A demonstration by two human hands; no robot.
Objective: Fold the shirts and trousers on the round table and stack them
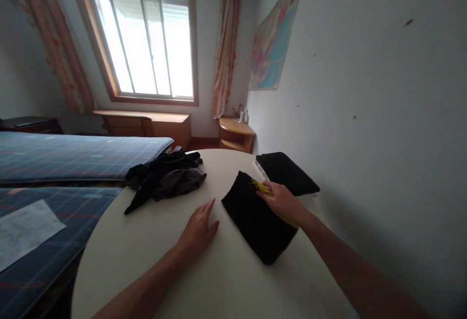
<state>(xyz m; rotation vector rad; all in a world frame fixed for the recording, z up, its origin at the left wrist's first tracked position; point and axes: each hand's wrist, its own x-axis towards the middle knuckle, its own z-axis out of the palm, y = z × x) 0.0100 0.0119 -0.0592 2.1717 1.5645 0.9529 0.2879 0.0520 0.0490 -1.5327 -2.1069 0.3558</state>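
A folded black garment (pixel 259 226) with a yellow printed part (pixel 264 187) lies at the middle right of the round cream table (pixel 175 280). My right hand (pixel 282 200) is closed on its upper right edge, at the yellow part. My left hand (pixel 199 229) is open beside the garment's left edge, fingers pointing forward and apart from the cloth; it holds nothing. Behind my right hand, another folded black cloth (pixel 288 170) lies on something with a pale rim. At the table's far left is a crumpled heap of black and dark grey clothing (pixel 168 178).
A white wall (pixel 375 163) runs close along the right, with a map (pixel 277 37) on it. Beds with blue checked mattresses (pixel 80 151) stand at the left, a paper sheet (pixel 27 231) on the nearer one. A corner shelf (pixel 237 127) stands behind the table, near the window.
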